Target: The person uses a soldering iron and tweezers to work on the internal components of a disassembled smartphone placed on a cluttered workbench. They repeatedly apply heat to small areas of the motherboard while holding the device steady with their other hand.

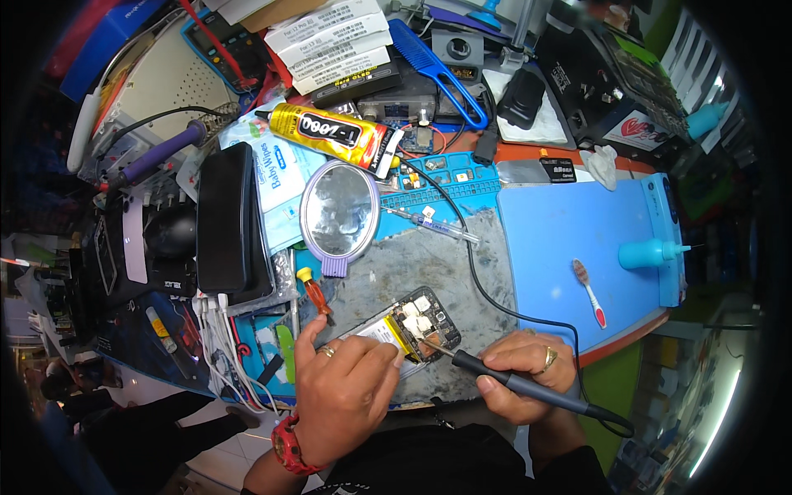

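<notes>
An opened phone (426, 318) lies on a stained grey mat (437, 260), showing its battery with yellow tape, circuit board and small white pieces. My left hand (342, 384) grips the phone at its lower left, index finger raised near a small orange screwdriver (316, 295) with a yellow cap. My right hand (528, 379) holds a dark soldering iron (540, 390), thumb beneath the barrel, its thin tip on the board among the white pieces. The iron's black cable (487, 295) runs across the mat.
A round purple-framed mirror (339, 210), yellow glue tube (318, 132), dark phone stack (224, 219) and white cables (223, 346) crowd the left and back. On the right, a blue pad (561, 239) holds a toothbrush (589, 290) and cyan bottle (642, 254). A person's legs (190, 425) show lower left.
</notes>
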Motion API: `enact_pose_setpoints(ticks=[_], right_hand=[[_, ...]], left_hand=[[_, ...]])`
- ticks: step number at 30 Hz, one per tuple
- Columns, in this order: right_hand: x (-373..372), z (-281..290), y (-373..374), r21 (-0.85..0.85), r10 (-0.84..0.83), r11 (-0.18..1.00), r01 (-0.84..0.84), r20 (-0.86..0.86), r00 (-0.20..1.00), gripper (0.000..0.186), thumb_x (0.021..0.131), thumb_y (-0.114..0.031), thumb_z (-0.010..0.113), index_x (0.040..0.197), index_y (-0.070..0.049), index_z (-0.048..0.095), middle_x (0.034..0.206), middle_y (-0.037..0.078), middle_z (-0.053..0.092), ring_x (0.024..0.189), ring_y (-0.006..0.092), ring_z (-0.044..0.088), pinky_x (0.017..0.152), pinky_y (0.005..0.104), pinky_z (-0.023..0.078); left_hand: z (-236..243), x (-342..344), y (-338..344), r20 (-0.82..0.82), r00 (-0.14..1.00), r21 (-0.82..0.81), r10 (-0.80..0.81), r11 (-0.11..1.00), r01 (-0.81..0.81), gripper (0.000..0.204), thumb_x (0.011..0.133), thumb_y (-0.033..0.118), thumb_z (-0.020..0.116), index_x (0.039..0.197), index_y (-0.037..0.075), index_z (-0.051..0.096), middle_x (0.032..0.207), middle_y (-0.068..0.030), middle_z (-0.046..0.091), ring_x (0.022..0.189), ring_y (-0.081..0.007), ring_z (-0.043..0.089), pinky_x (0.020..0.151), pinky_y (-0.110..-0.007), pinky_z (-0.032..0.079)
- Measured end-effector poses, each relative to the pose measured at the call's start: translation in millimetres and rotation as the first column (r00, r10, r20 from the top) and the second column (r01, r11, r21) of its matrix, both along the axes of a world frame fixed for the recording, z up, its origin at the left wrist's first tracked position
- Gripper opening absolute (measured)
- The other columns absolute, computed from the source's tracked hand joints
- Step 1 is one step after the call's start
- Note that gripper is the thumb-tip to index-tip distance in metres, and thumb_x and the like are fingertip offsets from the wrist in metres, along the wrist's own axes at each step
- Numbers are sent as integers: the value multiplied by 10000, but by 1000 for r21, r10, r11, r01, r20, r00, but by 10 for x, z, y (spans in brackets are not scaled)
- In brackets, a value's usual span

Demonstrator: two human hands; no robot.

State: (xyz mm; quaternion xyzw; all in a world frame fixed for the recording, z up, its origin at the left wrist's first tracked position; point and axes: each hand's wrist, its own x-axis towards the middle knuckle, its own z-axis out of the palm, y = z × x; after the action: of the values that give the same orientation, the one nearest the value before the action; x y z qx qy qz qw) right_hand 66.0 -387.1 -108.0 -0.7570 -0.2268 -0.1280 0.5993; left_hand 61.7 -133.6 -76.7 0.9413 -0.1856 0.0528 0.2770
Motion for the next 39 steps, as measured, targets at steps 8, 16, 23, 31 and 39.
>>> enact_pose_setpoints(ticks=[8, 16, 23, 31, 39], right_hand=[[1, 14, -4, 21, 7, 1000, -6, -31, 1000, 252, 766, 7, 862, 959, -13, 702, 770, 134, 756, 635, 227, 760, 519, 295, 559], [16, 0, 9, 3, 24, 1000, -24, -21, 999, 254, 761, 2, 864, 962, -7, 709, 774, 143, 759, 641, 237, 766, 528, 299, 569], [21, -5, 16, -1, 25, 1000, -25, -20, 1000, 252, 757, -1, 865, 956, 0, 709, 769, 147, 759, 638, 243, 765, 529, 303, 571], [21, 1, 30, 5, 23, 1000, -23, -25, 999, 241, 756, 5, 860, 951, 2, 716, 767, 146, 755, 637, 238, 762, 528, 304, 571], [29, 64, -12, -9, 61, 998, -62, -66, 996, 247, 732, 25, 852, 961, -12, 768, 818, 139, 757, 660, 209, 755, 526, 284, 565]], left_hand=[[-41, -16, -23, 30, 1000, 23, -6, 1000, 5, 161, 848, 113, 845, 986, 101, 762, 863, -23, 658, 746, -234, 658, 1135, -568, 401], [-56, -32, -40, 45, 999, 25, 10, 1000, -11, 158, 846, 107, 845, 982, 99, 763, 866, -22, 652, 739, -228, 650, 1137, -579, 401], [-53, -34, -39, 44, 999, 27, 10, 1000, -11, 153, 849, 109, 844, 978, 99, 762, 866, -21, 653, 738, -222, 649, 1137, -581, 401], [-52, -36, -42, 45, 999, 30, 9, 999, -11, 155, 849, 109, 842, 978, 102, 756, 869, -18, 653, 743, -219, 651, 1141, -579, 401], [-45, -38, -52, 23, 999, 31, 27, 999, -27, 133, 845, 91, 833, 956, 97, 760, 863, -23, 669, 767, -221, 666, 1161, -571, 385]])
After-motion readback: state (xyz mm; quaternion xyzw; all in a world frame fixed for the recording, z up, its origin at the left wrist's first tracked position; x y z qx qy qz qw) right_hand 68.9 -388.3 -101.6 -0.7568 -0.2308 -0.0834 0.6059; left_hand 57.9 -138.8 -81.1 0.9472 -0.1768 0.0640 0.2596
